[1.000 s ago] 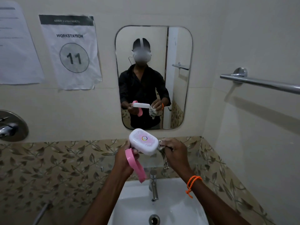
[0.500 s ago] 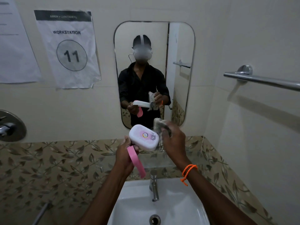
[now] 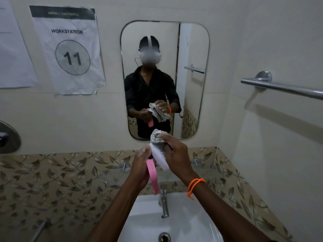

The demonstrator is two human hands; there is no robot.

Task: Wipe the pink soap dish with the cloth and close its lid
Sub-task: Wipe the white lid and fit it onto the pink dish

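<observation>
I hold the soap dish above the sink. Its white part (image 3: 159,158) is tilted up between my hands, and its pink part (image 3: 152,176) hangs open below it. My left hand (image 3: 141,165) grips the dish from the left. My right hand (image 3: 176,154) is closed on a striped grey-and-white cloth (image 3: 156,136) and presses it against the top of the white part. My right hand hides most of the dish's upper face.
A white sink (image 3: 176,224) with a chrome tap (image 3: 163,200) lies directly below my hands. A mirror (image 3: 164,75) hangs on the wall ahead. A chrome towel rail (image 3: 283,87) sticks out on the right wall. Paper signs (image 3: 68,49) hang at the left.
My right hand has brought the cloth from the dish's right side up onto its top. The dish has tilted more upright and its printed face is now covered.
</observation>
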